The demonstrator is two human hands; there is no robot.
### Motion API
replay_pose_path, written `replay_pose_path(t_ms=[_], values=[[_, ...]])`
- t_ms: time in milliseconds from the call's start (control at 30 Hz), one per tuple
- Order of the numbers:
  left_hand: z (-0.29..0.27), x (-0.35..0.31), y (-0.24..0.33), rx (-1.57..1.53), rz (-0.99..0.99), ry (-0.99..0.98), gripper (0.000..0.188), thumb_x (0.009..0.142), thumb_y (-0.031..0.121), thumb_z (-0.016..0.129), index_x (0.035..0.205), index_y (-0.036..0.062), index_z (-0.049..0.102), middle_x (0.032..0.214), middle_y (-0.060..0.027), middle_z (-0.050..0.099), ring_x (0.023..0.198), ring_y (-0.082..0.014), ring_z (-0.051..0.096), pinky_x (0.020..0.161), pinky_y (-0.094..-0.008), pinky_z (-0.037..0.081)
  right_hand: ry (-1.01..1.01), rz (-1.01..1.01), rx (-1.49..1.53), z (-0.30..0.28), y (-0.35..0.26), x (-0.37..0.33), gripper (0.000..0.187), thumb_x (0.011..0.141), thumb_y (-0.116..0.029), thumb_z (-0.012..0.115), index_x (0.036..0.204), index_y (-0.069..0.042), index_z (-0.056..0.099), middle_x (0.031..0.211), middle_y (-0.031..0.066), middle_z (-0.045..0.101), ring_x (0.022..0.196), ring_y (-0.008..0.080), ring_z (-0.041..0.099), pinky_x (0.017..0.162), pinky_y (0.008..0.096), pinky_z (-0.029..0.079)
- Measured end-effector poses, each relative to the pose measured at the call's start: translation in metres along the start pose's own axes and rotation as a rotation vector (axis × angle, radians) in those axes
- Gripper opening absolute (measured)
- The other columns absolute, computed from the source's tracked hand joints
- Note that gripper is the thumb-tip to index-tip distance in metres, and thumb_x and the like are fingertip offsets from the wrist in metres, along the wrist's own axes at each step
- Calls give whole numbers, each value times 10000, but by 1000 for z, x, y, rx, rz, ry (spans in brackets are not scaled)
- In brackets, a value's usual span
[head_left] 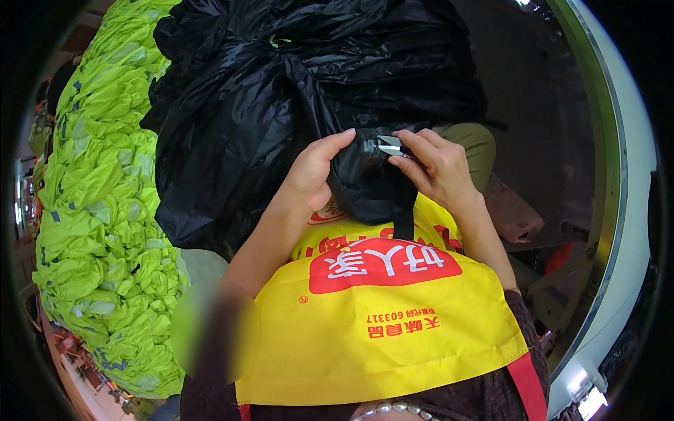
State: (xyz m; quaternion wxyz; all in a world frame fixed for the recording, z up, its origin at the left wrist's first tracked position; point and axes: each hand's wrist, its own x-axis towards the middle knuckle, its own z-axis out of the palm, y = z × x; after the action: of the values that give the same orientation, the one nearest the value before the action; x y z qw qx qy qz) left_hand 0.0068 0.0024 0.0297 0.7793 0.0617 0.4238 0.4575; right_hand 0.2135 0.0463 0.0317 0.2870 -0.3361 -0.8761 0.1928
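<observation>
Your left hand (312, 174) pinches the black fabric piece (372, 186) at frame centre; your right hand (437, 163) grips the metal snips (393, 145), blades at its top edge. Black on black — a misread seam could mean nicked cloth. Left thumb's near the tips — slack fabric could let them slip into it, or the black plastic (232, 133) up top.

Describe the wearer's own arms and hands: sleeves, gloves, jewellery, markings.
Left hand and right hand: bare, no gloves; no rings, wristbands or cables visible. Left forearm and right forearm are uncovered, with no markings I can make out. A dark brown right sleeve stops around the elbow. A blurred patch hides the left sleeve's edge.
</observation>
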Motion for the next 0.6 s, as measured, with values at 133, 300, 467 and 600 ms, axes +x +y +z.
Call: replay_pose_path(t_ms=[133,300,467,600], values=[[-7,6,-6,29,5,-8,291,895,236,497,1042,7,598,1007,-111,643,892,-200,628,826,-315,495,-10,32,14,1,-5,2,287,792,-230,660,999,-37,615,755,103,593,585,229,577,504,292,449],[-7,6,-7,44,15,-13,282,894,226,496,1041,8,600,1001,-108,646,893,-196,627,825,-314,494,15,63,39,8,-3,0,264,801,-265,645,968,-60,630,759,100,612,598,238,594,510,313,462],[-7,6,-9,23,34,-30,229,880,177,519,993,2,615,913,-93,660,795,-167,644,738,-277,517,30,96,230,11,1,2,213,818,-227,634,930,-47,625,740,80,604,607,198,578,528,274,438],[-10,8,-9,15,6,16,223,879,177,523,976,1,621,898,-90,663,788,-165,644,730,-276,515,226,460,794,16,-4,7,185,806,-171,654,902,-23,599,685,13,532,619,48,469,538,202,371]])
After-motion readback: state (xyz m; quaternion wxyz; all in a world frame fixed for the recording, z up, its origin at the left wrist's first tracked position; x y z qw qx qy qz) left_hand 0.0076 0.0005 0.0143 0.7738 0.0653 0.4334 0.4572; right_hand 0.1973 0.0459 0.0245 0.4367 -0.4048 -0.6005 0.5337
